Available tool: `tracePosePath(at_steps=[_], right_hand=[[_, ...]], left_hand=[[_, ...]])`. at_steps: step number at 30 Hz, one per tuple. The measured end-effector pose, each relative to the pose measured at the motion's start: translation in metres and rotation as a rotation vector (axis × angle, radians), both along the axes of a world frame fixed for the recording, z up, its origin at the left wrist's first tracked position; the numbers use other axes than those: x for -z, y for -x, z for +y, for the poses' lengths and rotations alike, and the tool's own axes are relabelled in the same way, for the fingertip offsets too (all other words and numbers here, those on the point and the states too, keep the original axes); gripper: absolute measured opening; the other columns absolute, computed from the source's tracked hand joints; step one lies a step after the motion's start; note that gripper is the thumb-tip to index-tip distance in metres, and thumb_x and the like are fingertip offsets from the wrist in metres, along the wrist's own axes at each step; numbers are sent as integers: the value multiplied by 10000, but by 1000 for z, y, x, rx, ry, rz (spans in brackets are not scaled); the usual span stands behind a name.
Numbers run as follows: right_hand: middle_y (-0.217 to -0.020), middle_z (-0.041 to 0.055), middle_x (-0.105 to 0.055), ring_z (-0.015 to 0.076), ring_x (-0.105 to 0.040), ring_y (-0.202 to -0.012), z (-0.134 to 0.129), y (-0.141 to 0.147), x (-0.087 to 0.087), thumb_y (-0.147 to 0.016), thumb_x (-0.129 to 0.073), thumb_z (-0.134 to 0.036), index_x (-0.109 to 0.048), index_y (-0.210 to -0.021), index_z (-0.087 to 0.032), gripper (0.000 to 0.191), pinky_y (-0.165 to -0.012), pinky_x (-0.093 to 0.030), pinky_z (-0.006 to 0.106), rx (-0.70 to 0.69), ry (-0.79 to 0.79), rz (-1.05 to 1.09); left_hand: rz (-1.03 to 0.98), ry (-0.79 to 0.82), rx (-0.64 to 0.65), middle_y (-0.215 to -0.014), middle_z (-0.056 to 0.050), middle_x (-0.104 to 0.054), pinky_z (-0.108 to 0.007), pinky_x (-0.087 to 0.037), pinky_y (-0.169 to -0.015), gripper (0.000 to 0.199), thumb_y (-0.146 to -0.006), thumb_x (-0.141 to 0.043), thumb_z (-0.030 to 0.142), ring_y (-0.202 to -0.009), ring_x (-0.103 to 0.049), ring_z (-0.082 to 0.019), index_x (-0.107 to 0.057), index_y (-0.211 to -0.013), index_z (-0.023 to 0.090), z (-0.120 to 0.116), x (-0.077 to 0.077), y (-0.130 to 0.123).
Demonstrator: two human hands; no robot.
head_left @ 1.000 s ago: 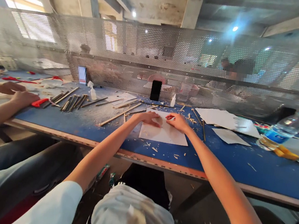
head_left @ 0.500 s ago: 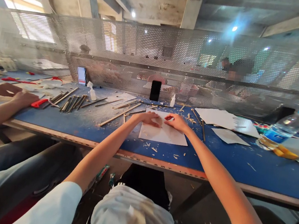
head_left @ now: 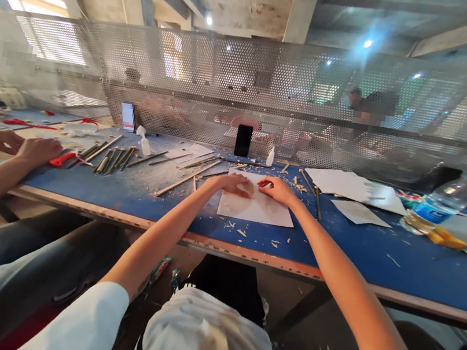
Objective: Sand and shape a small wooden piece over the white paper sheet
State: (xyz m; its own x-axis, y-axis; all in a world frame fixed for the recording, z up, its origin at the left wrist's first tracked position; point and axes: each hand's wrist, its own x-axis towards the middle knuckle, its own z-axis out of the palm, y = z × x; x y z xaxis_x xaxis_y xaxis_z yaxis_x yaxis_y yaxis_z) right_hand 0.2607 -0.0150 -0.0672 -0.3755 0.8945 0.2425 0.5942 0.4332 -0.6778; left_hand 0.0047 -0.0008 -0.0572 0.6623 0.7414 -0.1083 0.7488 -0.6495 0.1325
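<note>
Two hands on one white paper sheet (head_left: 257,209). The left hand (head_left: 235,184) lies flat on it, fingers together; the right hand (head_left: 274,190) is curled, fingertips down near the sheet's top edge. Can't tell if it pinches anything. The sheet sits near the front edge of the blue bench (head_left: 372,260), wood shavings around it. Loose wooden sticks (head_left: 108,160) lie to the left, two small white squeeze bottles (head_left: 144,146) (head_left: 270,157) behind, one phone (head_left: 243,140) upright against the mesh, one water bottle (head_left: 443,207) at right. A co-worker's two hands (head_left: 5,141) (head_left: 39,151) rest far left — one beside a red cutter (head_left: 62,159).
</note>
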Motion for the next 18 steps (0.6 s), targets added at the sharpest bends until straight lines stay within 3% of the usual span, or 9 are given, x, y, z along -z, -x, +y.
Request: tracePosePath(at_steps=[5, 10, 15, 18], right_hand=[[-1008, 86, -845, 226, -766, -919, 3, -3, 0, -808, -873, -265, -837, -1015, -199, 220, -851, -601, 330, -128, 100, -5], [-1026, 96, -841, 211, -750, -883, 7, -3, 4, -819, -857, -239, -822, -1073, -183, 263, -817, -593, 316, -34, 22, 0], [-979, 78, -835, 211, -752, -880, 10, -7, 3, -792, -887, -278, -815, -1025, -196, 258, -808, -596, 312, -142, 107, -15], [-995, 79, -830, 204, -743, -872, 9, -8, 4, -791, -891, -286, -800, -1077, -196, 313, -769, -585, 295, -95, 88, 19]], left_hand=[[-1, 22, -19, -1694, -111, -476, -414, -354, -1246, 875, -946, -621, 734, -1525, -425, -358, -454, -1656, 252, 3, 3, 1], [-16, 14, -11, -1685, -118, -490, -415, -370, -1227, 883, -943, -627, 750, -1479, -465, -358, -447, -1646, 246, 4, 4, 1], [-34, 25, 0, -1686, -127, -488, -441, -355, -1232, 880, -948, -638, 730, -1487, -453, -387, -454, -1649, 230, 3, 3, 1], [-26, 29, -15, -1683, -143, -486, -432, -360, -1230, 889, -940, -640, 722, -1494, -445, -382, -457, -1643, 209, 2, 1, 0]])
